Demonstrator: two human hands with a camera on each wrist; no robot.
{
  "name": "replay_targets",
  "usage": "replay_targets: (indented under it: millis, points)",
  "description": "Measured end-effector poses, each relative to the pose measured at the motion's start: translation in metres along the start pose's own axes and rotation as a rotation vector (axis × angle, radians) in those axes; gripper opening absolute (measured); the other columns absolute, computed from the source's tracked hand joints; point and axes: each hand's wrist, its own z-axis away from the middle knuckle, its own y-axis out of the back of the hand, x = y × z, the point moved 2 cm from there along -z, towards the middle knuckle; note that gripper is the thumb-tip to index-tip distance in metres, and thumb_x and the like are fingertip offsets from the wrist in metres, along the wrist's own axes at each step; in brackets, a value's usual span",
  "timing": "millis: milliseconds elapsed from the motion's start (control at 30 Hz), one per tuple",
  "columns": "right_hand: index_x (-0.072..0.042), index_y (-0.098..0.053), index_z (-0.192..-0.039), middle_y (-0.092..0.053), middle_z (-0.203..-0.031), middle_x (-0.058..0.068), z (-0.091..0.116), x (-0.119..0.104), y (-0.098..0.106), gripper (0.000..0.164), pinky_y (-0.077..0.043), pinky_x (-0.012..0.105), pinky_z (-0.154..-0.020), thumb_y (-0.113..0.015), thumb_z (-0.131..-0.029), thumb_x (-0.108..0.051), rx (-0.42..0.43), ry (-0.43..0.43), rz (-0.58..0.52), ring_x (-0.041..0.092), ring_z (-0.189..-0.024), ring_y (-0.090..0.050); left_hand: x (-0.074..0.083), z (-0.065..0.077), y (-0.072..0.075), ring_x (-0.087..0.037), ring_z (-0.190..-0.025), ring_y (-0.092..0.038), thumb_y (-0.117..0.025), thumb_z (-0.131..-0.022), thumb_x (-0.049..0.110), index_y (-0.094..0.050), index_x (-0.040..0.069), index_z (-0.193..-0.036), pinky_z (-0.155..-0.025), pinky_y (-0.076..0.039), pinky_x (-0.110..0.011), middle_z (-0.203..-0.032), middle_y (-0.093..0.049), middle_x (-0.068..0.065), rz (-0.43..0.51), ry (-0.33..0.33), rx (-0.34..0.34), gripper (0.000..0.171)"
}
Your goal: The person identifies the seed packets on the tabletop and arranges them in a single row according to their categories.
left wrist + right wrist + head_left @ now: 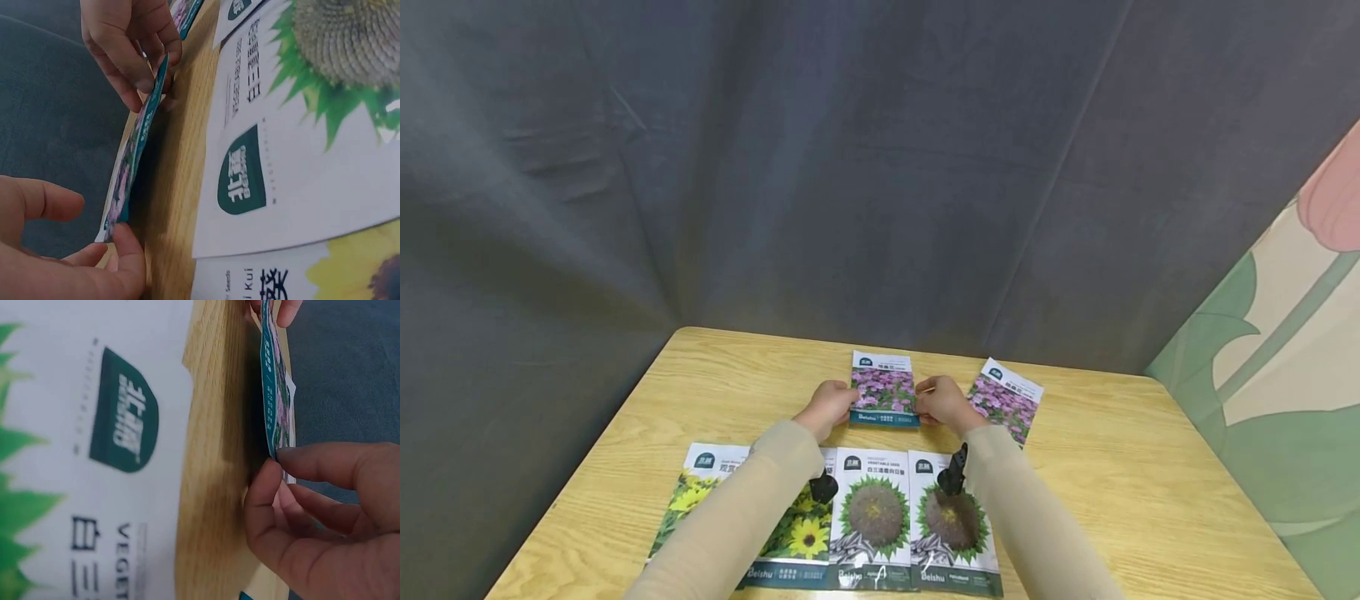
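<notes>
Over wooden tabletop point(1127, 475), left hand point(829, 407) and right hand point(946, 403) pinched purple-flower seed packet point(883, 388), likely light, bendable, at suitable edges.

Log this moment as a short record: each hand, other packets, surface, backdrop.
left hand: holds left edge of flat rectangular packet with purple flowers, teal bottom band
right hand: pinches that packet's right edge
beside right hand: second purple-flowered packet, lying askew
nearest row: yellow-flowered packets, partly behind left sleeve; two white packets with sunflower heads
surface: light wooden table
backdrop: dark grey fabric
</notes>
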Motion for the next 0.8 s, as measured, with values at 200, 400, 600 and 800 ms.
replay_targets:
  millis: [200,400,600,800]
  points:
    - [0.01,-0.056,-0.132,-0.061,-0.121,0.024,0.001,0.003,-0.002,0.035,-0.059,0.03,-0.067,-0.057,-0.097,0.006,0.004,-0.005,-0.052,0.016,-0.076,-0.063,-0.002,-0.001,0.003,-0.01,-0.068,-0.045,-0.049,-0.097,-0.003,-0.038,-0.013,-0.148,-0.066,-0.046,-0.021,-0.147,-0.046,-0.028,0.02,-0.023,0.021,0.053]
    - [0.01,-0.055,-0.135,-0.061,-0.121,0.024,0.002,0.003,-0.002,0.039,-0.061,0.035,-0.075,-0.058,-0.096,0.008,-0.015,0.022,-0.131,0.019,-0.084,-0.066,-0.001,0.0,0.007,-0.01,-0.062,-0.043,-0.05,-0.095,-0.006,-0.044,-0.012,-0.144,-0.059,-0.041,-0.022,-0.111,-0.06,-0.018,0.082,-0.051,0.04,0.05]
    - [0.009,-0.053,-0.137,-0.062,-0.109,0.019,0.01,0.004,0.003,0.042,-0.06,0.034,-0.075,-0.06,-0.096,0.006,-0.025,0.063,-0.211,0.018,-0.081,-0.064,-0.003,0.004,0.008,-0.011,-0.06,-0.041,-0.052,-0.098,-0.001,-0.049,-0.009,-0.139,-0.058,-0.041,-0.024,-0.087,-0.052,-0.004,0.098,-0.081,0.018,0.042]
    - [0.007,-0.049,-0.14,-0.06,-0.104,0.016,0.024,0.006,0.013,0.044,-0.059,0.038,-0.082,-0.059,-0.098,-0.001,-0.087,0.121,-0.274,0.017,-0.081,-0.063,-0.004,0.013,0.006,-0.011,-0.055,-0.037,-0.05,-0.105,0.009,-0.05,-0.005,-0.14,-0.053,-0.037,-0.025,-0.079,-0.052,-0.003,0.087,-0.111,-0.015,0.037]
